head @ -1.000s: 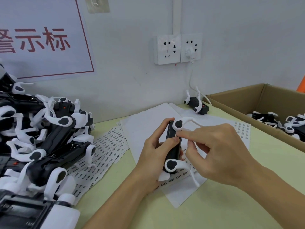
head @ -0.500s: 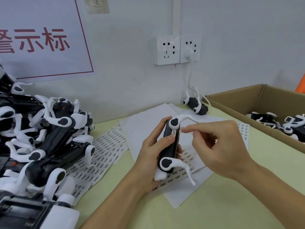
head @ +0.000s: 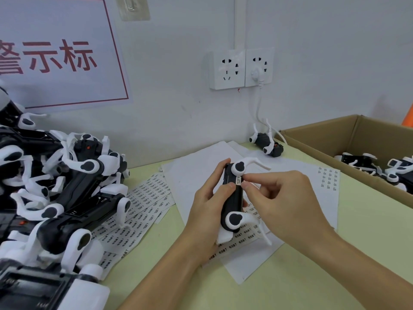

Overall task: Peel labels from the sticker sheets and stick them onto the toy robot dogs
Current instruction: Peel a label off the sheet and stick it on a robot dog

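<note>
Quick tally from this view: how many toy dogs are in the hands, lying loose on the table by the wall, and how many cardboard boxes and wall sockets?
Toy dog in the hands: 1
Toy dog by the wall: 1
Cardboard box: 1
Wall sockets: 2
Total: 5
The heap of dogs on the left is too tangled to count.

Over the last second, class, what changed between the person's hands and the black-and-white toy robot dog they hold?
The right hand drew back from the black-and-white toy robot dog, then returned; its fingertips now press a small white label onto the dog's black side, just below the upper white leg joint. The left hand kept gripping the dog, thumb on its side. The sticker sheets and cardboard box stayed put.
</note>
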A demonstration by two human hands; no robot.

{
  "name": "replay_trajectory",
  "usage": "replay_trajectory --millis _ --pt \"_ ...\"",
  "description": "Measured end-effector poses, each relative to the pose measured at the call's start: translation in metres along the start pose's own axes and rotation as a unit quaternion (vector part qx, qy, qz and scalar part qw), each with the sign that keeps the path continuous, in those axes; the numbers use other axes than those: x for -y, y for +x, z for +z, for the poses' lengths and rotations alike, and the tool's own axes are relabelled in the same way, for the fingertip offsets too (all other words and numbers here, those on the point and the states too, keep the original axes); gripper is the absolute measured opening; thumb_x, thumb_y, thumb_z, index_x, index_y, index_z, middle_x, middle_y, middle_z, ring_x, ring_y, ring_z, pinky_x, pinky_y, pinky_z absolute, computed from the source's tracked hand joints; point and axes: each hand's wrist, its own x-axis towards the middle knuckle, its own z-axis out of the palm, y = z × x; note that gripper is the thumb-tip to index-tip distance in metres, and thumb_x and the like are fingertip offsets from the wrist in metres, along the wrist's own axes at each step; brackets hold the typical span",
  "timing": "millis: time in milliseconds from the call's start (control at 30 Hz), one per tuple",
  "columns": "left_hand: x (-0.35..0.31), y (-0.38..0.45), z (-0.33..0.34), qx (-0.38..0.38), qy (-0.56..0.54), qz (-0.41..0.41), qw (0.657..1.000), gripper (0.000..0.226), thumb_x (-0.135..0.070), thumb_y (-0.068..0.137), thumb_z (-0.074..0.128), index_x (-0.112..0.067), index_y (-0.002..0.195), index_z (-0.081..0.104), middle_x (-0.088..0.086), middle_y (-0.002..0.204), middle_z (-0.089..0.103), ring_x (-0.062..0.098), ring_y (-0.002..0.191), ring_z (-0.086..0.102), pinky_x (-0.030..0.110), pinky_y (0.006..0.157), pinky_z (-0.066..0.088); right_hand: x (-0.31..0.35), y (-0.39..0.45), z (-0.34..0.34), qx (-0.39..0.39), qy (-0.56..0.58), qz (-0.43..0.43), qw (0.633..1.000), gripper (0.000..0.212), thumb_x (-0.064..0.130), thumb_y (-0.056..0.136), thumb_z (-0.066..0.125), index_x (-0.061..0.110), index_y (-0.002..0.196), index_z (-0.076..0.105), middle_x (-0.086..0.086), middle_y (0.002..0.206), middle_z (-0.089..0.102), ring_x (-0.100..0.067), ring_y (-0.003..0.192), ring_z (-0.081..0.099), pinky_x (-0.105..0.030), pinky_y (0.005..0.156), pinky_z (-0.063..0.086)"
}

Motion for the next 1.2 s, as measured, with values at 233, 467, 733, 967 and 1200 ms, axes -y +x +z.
replay_trajectory --millis 233,467,733,967,1200 --pt "-0.0011 -0.0009 0.0023 -0.019 0.016 0.007 1.0 0.053 -0.029 0.08 0.058 -0.046 0.131 0.061 -0.001 0.116 0.074 0.019 0.081 0.068 0.027 0.074 0.056 -0.002 -0.0008 0.001 -0.027 -0.059 -0.064 0.996 0.018 0.026 0.083 0.063 0.036 0.091 0.076 -0.005 0.043 0.042 -0.02 0.043 0.033 -0.015 0.048 0.035" --pt "-0.0019 -0.0017 0.0036 -0.031 0.034 0.008 0.999 0.055 -0.03 0.08 0.058 -0.045 0.132 0.06 -0.005 0.119 0.073 0.018 0.09 0.07 0.026 0.08 0.057 -0.0019 -0.0002 -0.0027 -0.029 -0.144 -0.118 0.982 0.015 0.019 0.085 0.064 0.018 0.085 0.079 -0.002 0.04 0.038 -0.023 0.045 0.034 -0.032 0.044 0.038" --pt "-0.0022 -0.0013 0.0053 -0.04 0.033 0.003 0.999 0.057 -0.031 0.079 0.059 -0.044 0.134 0.058 -0.007 0.123 0.072 0.016 0.091 0.071 0.024 0.078 0.055 0.0014 -0.0005 -0.0063 -0.018 -0.186 -0.162 0.969 0.016 0.016 0.085 0.065 0.015 0.091 0.08 0.006 0.043 0.043 -0.017 0.043 0.039 -0.03 0.042 0.04" --pt "-0.0012 -0.0009 0.0046 -0.044 0.043 0.003 0.998 0.055 -0.033 0.078 0.059 -0.047 0.132 0.059 -0.009 0.124 0.071 0.015 0.102 0.071 0.029 0.089 0.052 -0.0009 -0.0001 -0.0056 -0.015 -0.163 -0.15 0.975 0.019 0.015 0.085 0.066 0.018 0.097 0.08 0.007 0.044 0.039 -0.017 0.047 0.037 -0.023 0.045 0.034" --pt "-0.0003 -0.0005 0.0031 -0.029 0.051 0.002 0.998 0.054 -0.033 0.083 0.056 -0.045 0.135 0.057 0.011 0.115 0.072 0.02 0.084 0.067 0.029 0.076 0.054 -0.0056 -0.0024 0.0023 -0.044 0.023 -0.014 0.999 0.031 0.007 0.086 0.073 0.037 0.08 0.077 0.003 0.045 0.052 -0.003 0.037 0.038 -0.009 0.047 0.034"
